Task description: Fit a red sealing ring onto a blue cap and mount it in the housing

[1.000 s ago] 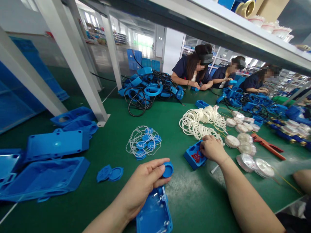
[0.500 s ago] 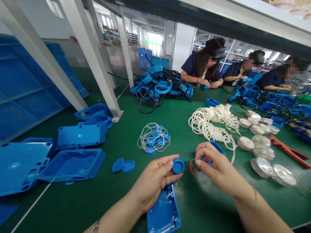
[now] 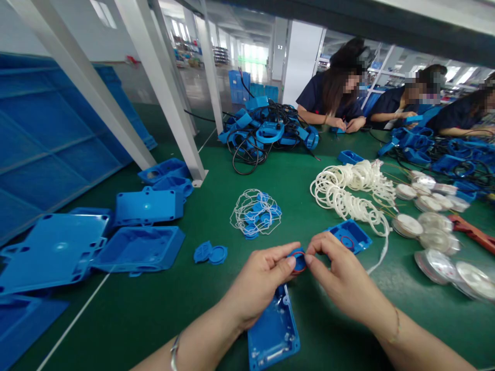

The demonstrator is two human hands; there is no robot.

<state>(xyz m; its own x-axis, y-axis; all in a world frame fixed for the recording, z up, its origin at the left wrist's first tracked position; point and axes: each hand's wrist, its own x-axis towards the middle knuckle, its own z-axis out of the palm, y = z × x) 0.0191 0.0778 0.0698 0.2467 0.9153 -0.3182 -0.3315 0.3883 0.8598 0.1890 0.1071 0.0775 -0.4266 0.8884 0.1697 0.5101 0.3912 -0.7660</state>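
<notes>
Between thumb and fingers, my left hand [image 3: 266, 275] holds a small round blue cap [image 3: 299, 262]. A thin red ring [image 3: 297, 270] lies around the cap's rim, and my right hand [image 3: 335, 265] pinches it at the right side. Below my left hand, an open blue housing [image 3: 273, 330] rests on the green table, partly covered by the hand. Just beyond my right hand sits a blue tray [image 3: 361, 238] with another red ring [image 3: 347, 242] in it.
Blue lids and white looped seals [image 3: 242, 211] lie ahead, with white rings [image 3: 340, 193] and clear spools [image 3: 436, 265] to the right. Blue housings [image 3: 141, 247] and a metal post [image 3: 170, 98] stand left. Cabled blue parts [image 3: 270, 131] and people [image 3: 332, 98] are farther back.
My right hand has moved from the blue tray to the cap, bringing the red ring onto it. The tray is now uncovered, and the view has shifted slightly.
</notes>
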